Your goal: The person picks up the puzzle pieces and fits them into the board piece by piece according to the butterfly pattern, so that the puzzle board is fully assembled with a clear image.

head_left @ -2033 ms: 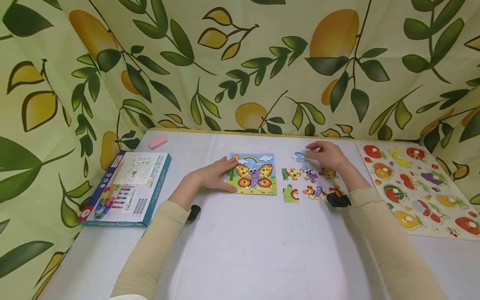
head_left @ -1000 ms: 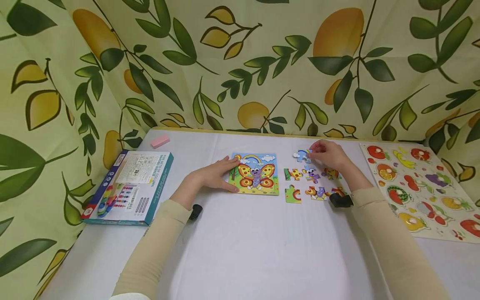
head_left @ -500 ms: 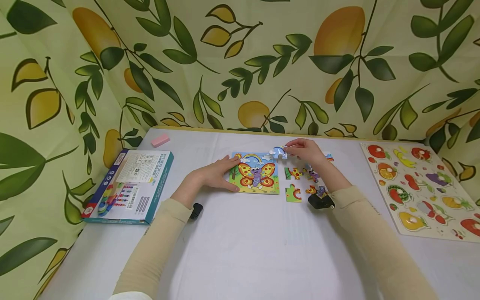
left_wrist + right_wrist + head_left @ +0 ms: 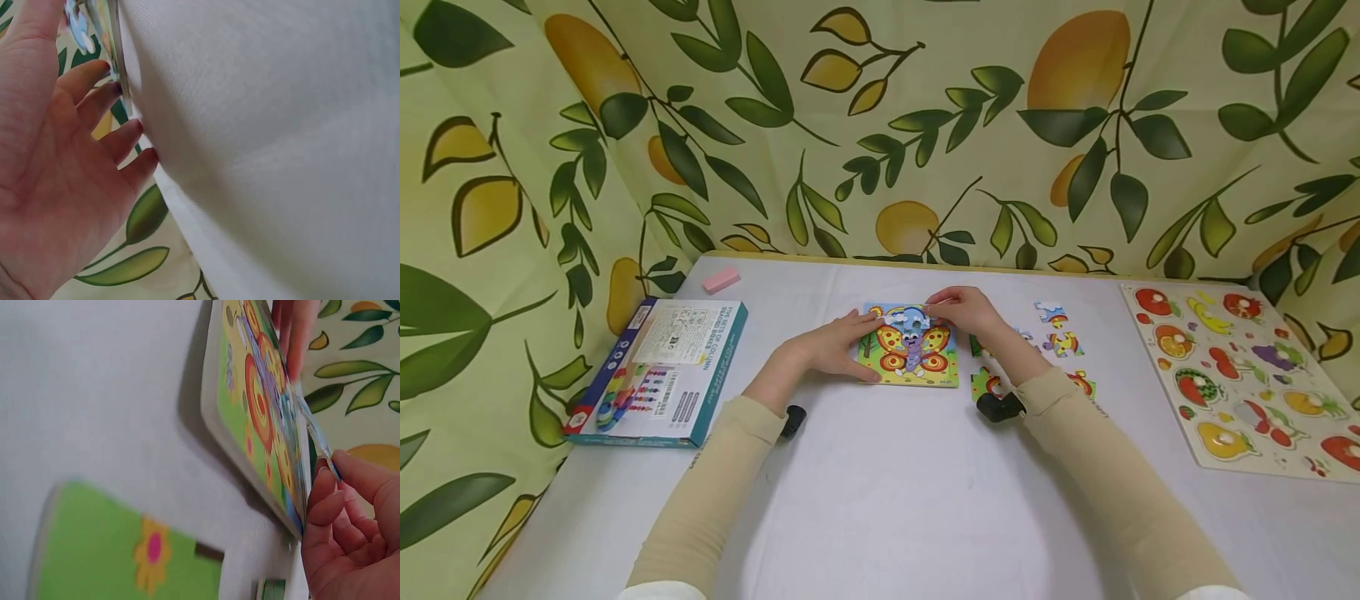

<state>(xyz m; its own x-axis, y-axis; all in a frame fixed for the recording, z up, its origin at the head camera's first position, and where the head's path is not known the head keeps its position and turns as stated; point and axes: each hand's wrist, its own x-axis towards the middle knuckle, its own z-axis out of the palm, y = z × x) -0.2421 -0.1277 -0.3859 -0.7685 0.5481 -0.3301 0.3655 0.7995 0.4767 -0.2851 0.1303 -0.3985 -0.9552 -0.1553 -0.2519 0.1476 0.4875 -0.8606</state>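
Observation:
A square butterfly puzzle board (image 4: 943, 375) lies on the white table. My left hand (image 4: 830, 347) rests at its left side, fingers and thumb spread along the edge. The left wrist view shows this hand (image 4: 62, 162) with fingertips at the board's rim (image 4: 119, 50). Over the board's top right my right hand (image 4: 966, 310) pinches a rainbow puzzle piece (image 4: 913, 315). In the right wrist view, thumb and fingers hold that thin piece (image 4: 320, 441) tilted above the picture, its far end close to the left fingers. Whether it touches the board, I cannot tell.
Several loose puzzle pieces (image 4: 1063, 343) lie right of the board, some hidden by the right forearm. A fruit board (image 4: 1255, 375) is at far right. At left are a toy box (image 4: 658, 367) and a pink block (image 4: 721, 281). A patterned curtain (image 4: 850, 150) hangs behind.
My right hand has picked up the rainbow piece from the loose pieces and carried it left over the butterfly board. The left hand has stayed at the board's left edge.

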